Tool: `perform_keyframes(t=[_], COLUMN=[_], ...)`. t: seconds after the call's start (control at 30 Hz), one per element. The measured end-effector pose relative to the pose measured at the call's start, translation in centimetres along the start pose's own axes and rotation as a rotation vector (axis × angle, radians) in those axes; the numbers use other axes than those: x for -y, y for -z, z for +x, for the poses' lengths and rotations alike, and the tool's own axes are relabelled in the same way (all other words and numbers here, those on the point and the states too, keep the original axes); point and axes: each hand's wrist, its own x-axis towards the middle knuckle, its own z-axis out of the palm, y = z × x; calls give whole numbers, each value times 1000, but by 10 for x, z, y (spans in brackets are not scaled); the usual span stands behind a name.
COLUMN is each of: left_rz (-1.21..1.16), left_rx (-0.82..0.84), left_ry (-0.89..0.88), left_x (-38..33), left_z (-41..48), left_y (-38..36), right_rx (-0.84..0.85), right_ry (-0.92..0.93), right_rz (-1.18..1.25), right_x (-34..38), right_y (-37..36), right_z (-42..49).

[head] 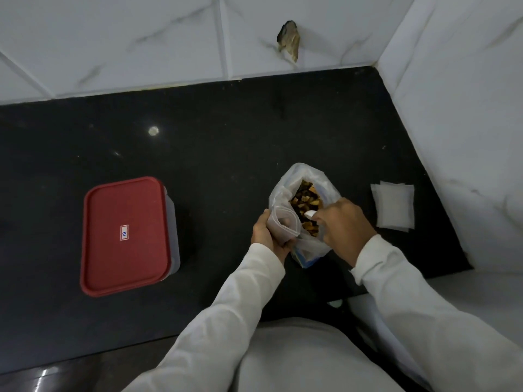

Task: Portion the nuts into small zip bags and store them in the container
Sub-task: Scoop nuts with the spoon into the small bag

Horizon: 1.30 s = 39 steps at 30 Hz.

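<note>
A large clear plastic bag of brown and yellow nuts stands open on the black counter. My left hand holds a small zip bag, mouth open, against the big bag's left side. My right hand is at the big bag's opening, gripping a white scoop whose tip lies among the nuts. A container with a red lid, lid shut, sits on the counter to the left, apart from both hands.
A stack of several empty small zip bags lies to the right of the nut bag. White tiled walls close the counter at the back and right. The counter's front edge runs below the container.
</note>
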Motion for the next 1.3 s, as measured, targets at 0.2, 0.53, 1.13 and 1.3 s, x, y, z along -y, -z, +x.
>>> perform_keyframes(t=[0.2, 0.53, 1.13, 1.3], left_rz=[-38, -77, -69, -57], left_rx=[-11, -39, 1, 40], left_ry=[-30, -60, -31, -31], left_x=[7, 12, 1, -4], left_z=[1, 0, -22, -27], left_y=[-2, -6, -11, -14], right_rx=[-82, 29, 12, -60], right_ry=[-68, -232, -495, -413], right_rz=[267, 686, 1313, 1388], right_x=[2, -17, -49, -42], right_y=[-4, -10, 0, 40], right_z=[-2, -4, -15, -33])
